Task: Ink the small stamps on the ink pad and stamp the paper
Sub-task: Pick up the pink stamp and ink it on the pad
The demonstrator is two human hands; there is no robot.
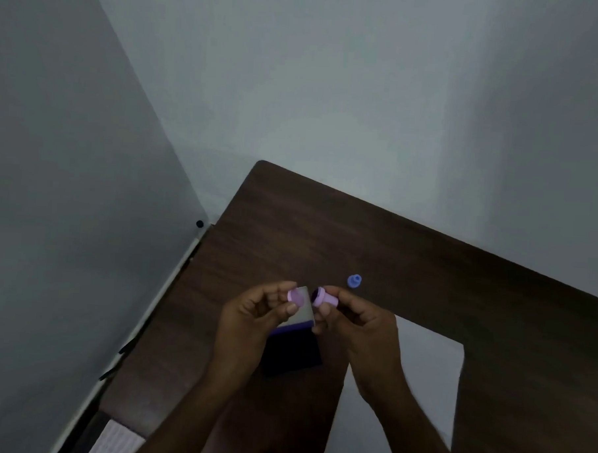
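Above a dark wooden table (324,234), my left hand (252,323) pinches a round pink cap (296,296) between thumb and fingers. My right hand (355,321) pinches a small pink stamp (325,298), its dark inked face turned toward the cap. The two pieces are a short gap apart. Under my hands lies the open ink pad (293,352), dark purple, with its grey lid (306,309) standing up behind it. A sheet of white paper (428,369) lies on the table to the right, partly covered by my right forearm. A small blue stamp (354,281) stands beyond my hands.
Grey walls close in on the left and behind the table. A gap with a white strip runs along the table's left edge. A printed sheet (117,441) shows at the bottom left, below table level. The table's far half holds only the blue stamp.
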